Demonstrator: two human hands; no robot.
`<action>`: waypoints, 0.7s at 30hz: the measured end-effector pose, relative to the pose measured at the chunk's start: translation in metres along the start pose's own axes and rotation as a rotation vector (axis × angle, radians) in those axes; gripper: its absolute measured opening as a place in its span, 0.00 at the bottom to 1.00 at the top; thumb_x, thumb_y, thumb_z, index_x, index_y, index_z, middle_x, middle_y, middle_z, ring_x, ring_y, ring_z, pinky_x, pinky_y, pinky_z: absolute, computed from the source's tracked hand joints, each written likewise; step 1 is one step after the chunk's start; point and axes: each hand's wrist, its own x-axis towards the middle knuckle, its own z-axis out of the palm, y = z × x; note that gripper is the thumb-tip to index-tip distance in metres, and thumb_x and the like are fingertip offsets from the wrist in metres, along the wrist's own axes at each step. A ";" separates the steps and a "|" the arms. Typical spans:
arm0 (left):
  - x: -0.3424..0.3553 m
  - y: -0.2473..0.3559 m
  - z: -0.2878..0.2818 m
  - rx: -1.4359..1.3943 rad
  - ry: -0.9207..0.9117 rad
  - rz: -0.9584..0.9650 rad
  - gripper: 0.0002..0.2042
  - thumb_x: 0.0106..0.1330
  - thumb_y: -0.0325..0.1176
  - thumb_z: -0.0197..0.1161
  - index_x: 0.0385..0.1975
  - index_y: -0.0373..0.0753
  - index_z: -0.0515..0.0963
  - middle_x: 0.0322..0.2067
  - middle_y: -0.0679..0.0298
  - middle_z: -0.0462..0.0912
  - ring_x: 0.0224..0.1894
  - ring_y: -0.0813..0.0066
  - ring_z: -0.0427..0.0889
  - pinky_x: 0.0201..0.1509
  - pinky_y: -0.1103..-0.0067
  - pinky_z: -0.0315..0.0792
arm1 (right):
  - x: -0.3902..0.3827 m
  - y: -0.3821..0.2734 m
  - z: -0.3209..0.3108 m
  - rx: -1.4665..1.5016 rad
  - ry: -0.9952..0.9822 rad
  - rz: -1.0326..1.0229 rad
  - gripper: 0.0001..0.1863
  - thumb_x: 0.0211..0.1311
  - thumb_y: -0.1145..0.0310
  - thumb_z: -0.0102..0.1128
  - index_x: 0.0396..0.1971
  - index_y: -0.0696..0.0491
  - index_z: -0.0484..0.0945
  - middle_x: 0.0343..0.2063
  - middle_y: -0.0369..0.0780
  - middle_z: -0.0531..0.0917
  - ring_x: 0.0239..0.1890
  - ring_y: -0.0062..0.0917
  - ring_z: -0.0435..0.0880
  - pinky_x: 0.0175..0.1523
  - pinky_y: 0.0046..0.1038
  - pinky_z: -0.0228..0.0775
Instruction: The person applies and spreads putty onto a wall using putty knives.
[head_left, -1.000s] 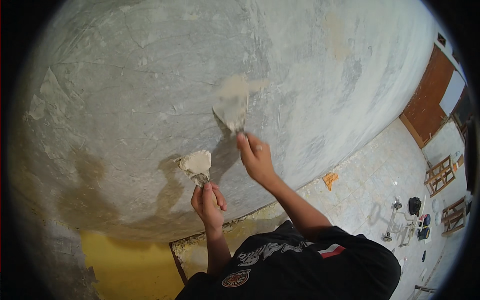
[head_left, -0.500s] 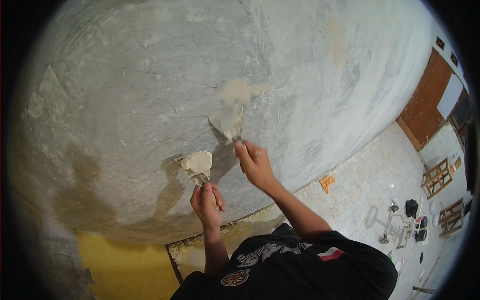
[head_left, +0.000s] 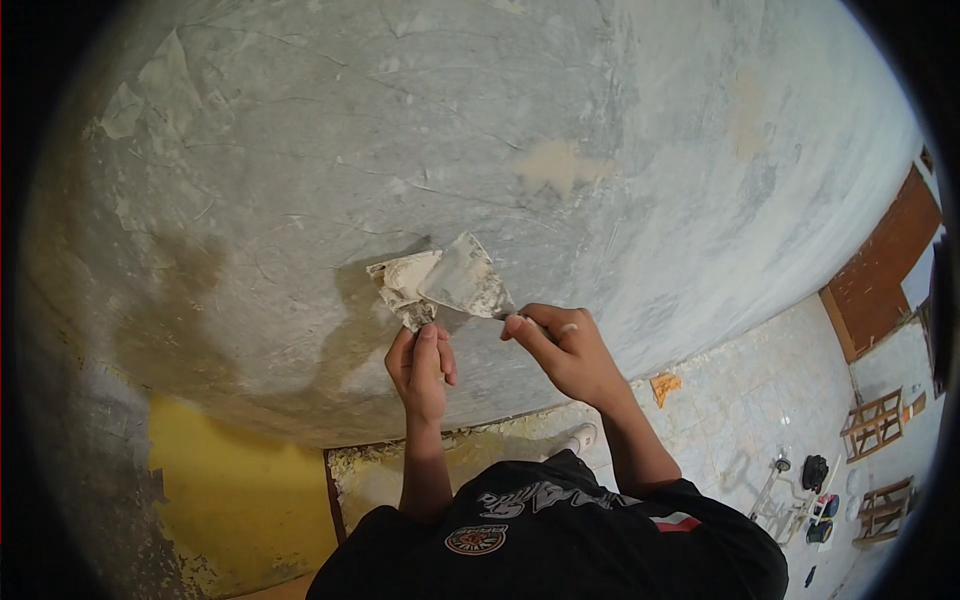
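My left hand (head_left: 421, 372) is closed round the handle of a small putty knife (head_left: 415, 312), held blade up with a lump of cream filler (head_left: 408, 275) on it. In my right hand (head_left: 568, 350) is a wider putty knife (head_left: 468, 278), smeared with filler, its blade tilted to the left. The wide blade's edge meets the filler on the small knife. Both tools are in front of a grey, skim-coated wall (head_left: 400, 140). A damp-looking beige patch of filler (head_left: 562, 168) marks the wall above my right hand.
A yellow painted surface (head_left: 240, 490) with peeling edges lies at lower left. On the tiled floor to the right are an orange cloth (head_left: 664, 388), a metal frame (head_left: 790, 505) and wooden racks (head_left: 873, 425). A brown door (head_left: 890, 265) stands beyond.
My right hand has brought its wide putty knife down off the beige patch and over to the filler on the left one. My left hand keeps its grip, slightly higher in view.
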 end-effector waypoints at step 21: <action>-0.011 0.019 -0.015 -0.142 0.151 -0.048 0.14 0.72 0.43 0.52 0.29 0.39 0.69 0.13 0.68 0.62 0.11 0.79 0.60 0.13 0.80 0.57 | 0.033 0.061 0.042 0.378 0.380 -0.018 0.23 0.74 0.56 0.53 0.23 0.59 0.74 0.11 0.34 0.67 0.17 0.15 0.63 0.23 0.26 0.56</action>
